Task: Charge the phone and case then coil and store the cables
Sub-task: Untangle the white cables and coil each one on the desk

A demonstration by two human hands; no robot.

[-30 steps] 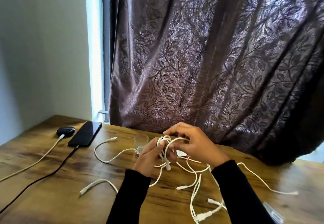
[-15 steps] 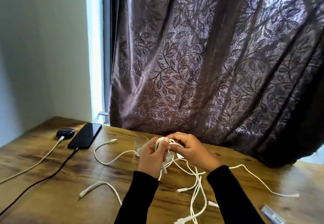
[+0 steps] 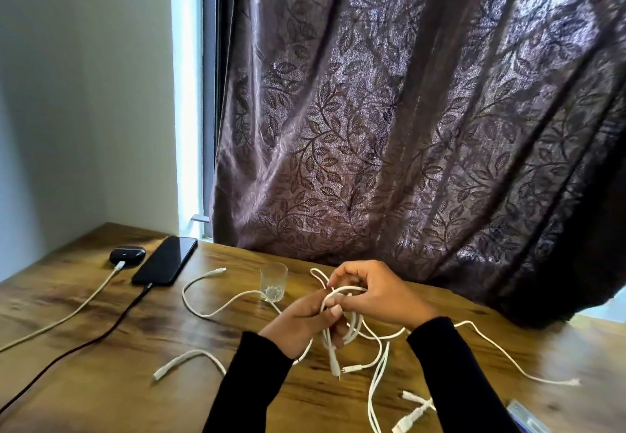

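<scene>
A black phone (image 3: 165,261) lies at the back left of the wooden table (image 3: 101,358) with a dark cable (image 3: 84,344) plugged into its near end. Beside it sits a dark earbud case (image 3: 127,254) with a white cable (image 3: 67,314) plugged in. My left hand (image 3: 305,324) grips a bundle of looped white cable (image 3: 342,310), one plug end hanging below it. My right hand (image 3: 376,293) pinches the top loop of the same bundle. More loose white cables (image 3: 376,382) trail over the table under and right of my hands.
A small clear glass (image 3: 273,282) stands just left of my hands, with a loose white cable (image 3: 210,297) curving past it. A short white cable (image 3: 184,361) lies near the front. A brown leaf-patterned curtain (image 3: 406,127) hangs behind. A clear packet (image 3: 528,419) sits at the front right.
My hands have shifted slightly right with the cable bundle, and the loop in my right hand has been drawn over it. The glass now shows fully. Phone and case have not moved.
</scene>
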